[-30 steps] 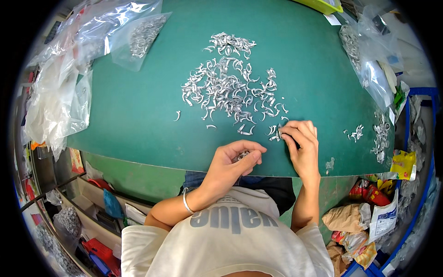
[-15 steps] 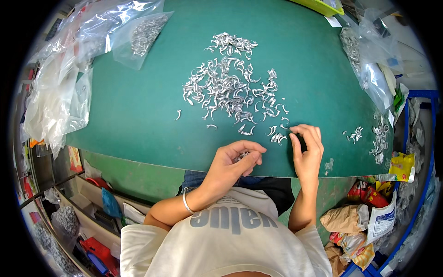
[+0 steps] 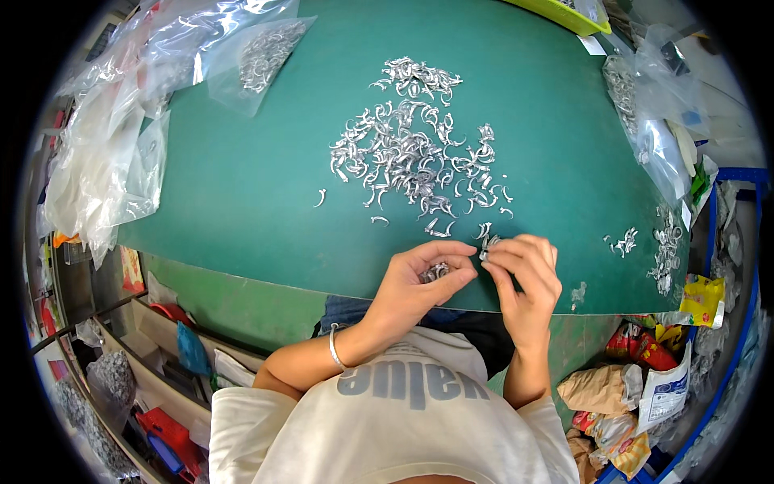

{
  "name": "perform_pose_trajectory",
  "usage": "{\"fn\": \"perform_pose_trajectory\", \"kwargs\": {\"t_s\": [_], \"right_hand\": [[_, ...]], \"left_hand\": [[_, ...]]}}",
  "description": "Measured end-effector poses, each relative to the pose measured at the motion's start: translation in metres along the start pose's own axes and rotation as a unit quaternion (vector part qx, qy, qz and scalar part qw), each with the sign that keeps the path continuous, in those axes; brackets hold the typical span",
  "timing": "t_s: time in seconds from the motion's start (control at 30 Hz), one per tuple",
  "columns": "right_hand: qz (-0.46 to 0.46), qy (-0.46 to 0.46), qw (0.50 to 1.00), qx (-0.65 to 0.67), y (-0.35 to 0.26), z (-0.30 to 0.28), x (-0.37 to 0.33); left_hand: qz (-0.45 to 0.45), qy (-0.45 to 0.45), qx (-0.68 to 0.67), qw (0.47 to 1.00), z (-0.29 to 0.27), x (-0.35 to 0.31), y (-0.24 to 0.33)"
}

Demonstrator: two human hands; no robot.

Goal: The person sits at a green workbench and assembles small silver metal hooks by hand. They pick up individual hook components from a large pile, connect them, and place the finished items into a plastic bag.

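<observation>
My left hand (image 3: 427,281) is curled just above the table's near edge, closed around several small silvery curved metal pieces (image 3: 435,272) that show between thumb and fingers. Close by its fingertips, my right hand (image 3: 524,274) is pinched on a small silvery metal piece (image 3: 484,255), partly hidden by the fingers. Just beyond the right fingertips lie a few more curved pieces. Farther off, a large loose heap of the same curved metal pieces (image 3: 411,157) spreads over the green tabletop (image 3: 250,185), with a smaller pile (image 3: 415,78) behind it.
Clear plastic bags (image 3: 105,177) cover the table's left end, one bag (image 3: 266,64) holding metal pieces. Small groups of pieces (image 3: 667,250) lie at the right edge, near another plastic bag (image 3: 657,145). A yellow-green tray (image 3: 564,14) stands at the far right. Packages (image 3: 601,383) sit beside the blue rack (image 3: 746,323).
My right hand has moved left to my left hand's fingertips, its fingers closing from apart into a pinch. My left hand has shifted slightly right, still holding its pieces.
</observation>
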State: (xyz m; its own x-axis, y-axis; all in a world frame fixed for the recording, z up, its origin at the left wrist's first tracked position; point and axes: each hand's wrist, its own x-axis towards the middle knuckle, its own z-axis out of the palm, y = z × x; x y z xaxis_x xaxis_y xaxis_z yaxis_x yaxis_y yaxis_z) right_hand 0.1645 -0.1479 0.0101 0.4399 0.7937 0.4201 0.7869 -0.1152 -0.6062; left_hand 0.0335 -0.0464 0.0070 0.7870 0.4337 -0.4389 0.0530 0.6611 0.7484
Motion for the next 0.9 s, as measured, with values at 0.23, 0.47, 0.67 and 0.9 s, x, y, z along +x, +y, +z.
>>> {"fn": "perform_pose_trajectory", "kwargs": {"t_s": [0.23,0.47,0.67,0.9], "right_hand": [[-0.070,-0.002,0.997,-0.039,-0.013,-0.003,-0.001],[0.096,0.002,0.974,0.207,-0.015,-0.005,-0.003],[0.237,0.004,0.969,0.075,0.009,-0.006,-0.012],[0.136,-0.032,0.982,-0.128,0.013,0.011,-0.020]], "left_hand": [[0.065,-0.006,0.043,0.997,-0.004,0.000,-0.007],[0.009,-0.049,-0.048,0.998,-0.007,-0.001,-0.005],[-0.086,-0.073,-0.207,0.972,-0.009,0.003,-0.002],[-0.078,-0.132,-0.207,0.966,-0.017,0.002,0.003]]}}
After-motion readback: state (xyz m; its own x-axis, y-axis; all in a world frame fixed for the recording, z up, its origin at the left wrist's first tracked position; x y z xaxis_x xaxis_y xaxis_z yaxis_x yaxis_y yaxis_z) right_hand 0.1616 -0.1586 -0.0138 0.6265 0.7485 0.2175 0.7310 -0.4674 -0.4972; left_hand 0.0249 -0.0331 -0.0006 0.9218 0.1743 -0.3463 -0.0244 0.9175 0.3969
